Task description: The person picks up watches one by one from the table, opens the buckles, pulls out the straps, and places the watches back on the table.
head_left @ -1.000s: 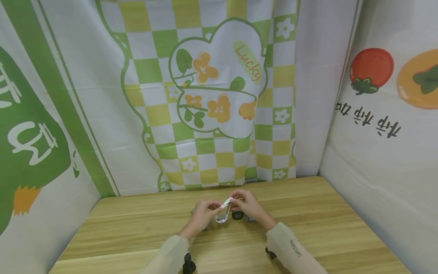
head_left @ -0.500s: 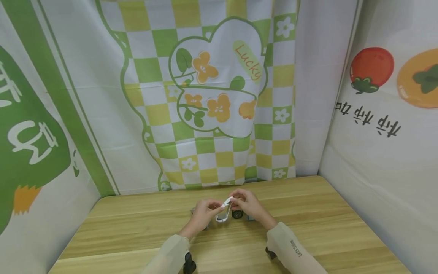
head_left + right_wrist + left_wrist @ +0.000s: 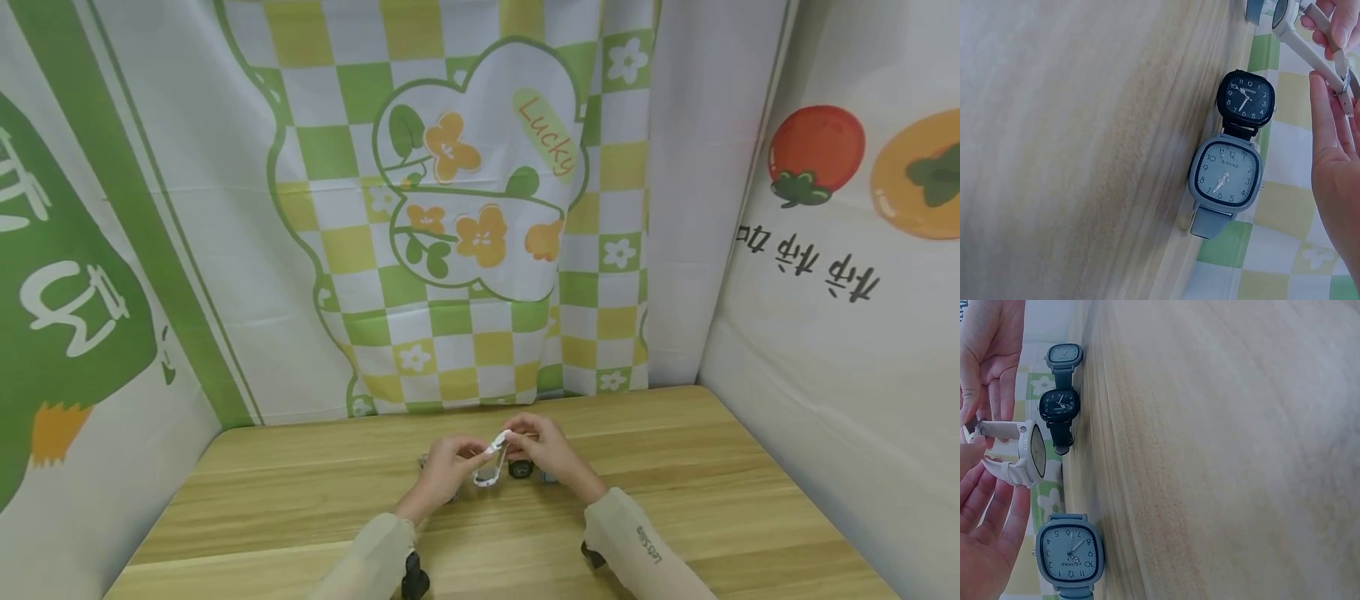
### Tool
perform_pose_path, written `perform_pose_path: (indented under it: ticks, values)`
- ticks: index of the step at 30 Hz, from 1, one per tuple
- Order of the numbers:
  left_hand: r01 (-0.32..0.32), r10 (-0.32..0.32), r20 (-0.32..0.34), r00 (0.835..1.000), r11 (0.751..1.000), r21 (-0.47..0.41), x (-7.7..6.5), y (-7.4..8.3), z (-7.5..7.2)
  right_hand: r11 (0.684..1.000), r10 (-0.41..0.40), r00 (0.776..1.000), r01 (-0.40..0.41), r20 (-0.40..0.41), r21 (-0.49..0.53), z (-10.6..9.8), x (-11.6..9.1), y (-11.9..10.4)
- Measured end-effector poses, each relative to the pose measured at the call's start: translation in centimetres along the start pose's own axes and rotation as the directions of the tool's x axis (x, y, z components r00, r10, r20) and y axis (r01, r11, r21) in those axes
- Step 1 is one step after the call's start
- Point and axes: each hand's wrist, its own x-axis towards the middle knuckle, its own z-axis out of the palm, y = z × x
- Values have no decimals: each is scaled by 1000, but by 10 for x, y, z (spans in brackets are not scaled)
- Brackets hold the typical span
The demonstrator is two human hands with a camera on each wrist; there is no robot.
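A white wristwatch [image 3: 487,479] is held up over the table between both hands, its strap looped and the dial hanging lowest. My left hand [image 3: 444,468] pinches one part of the strap with thumb and fingers. Across from it, my right hand [image 3: 546,450] pinches the strap near its metal buckle [image 3: 1345,84]. In the left wrist view the white watch [image 3: 1032,453] shows its dial edge-on. Fingers partly cover where the strap ends meet, so I cannot tell whether they are fastened.
On the wooden table [image 3: 315,500], a black watch [image 3: 521,469] and a blue-grey watch [image 3: 1225,174] lie by my right hand. Another blue-grey watch [image 3: 1069,553] lies by my left hand, mostly hidden in the head view. A checkered cloth [image 3: 465,350] hangs behind.
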Motion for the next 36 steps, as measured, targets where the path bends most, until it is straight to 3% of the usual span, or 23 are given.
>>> perform_pose_path:
  ticks: [15,28,36]
  values:
    - [10,-10,3,1000,1000,21,-1,-2,0,999,25,1000,-25,-7,31,-2,0,-3]
    - [12,-12,-16,1000,1000,-1,2,3,1,997,-67,998,67,-9,-30,-6,6,-9]
    - [-39,39,0,999,999,-33,0,3,-1,997,-59,998,57,-25,-56,-2,6,-14]
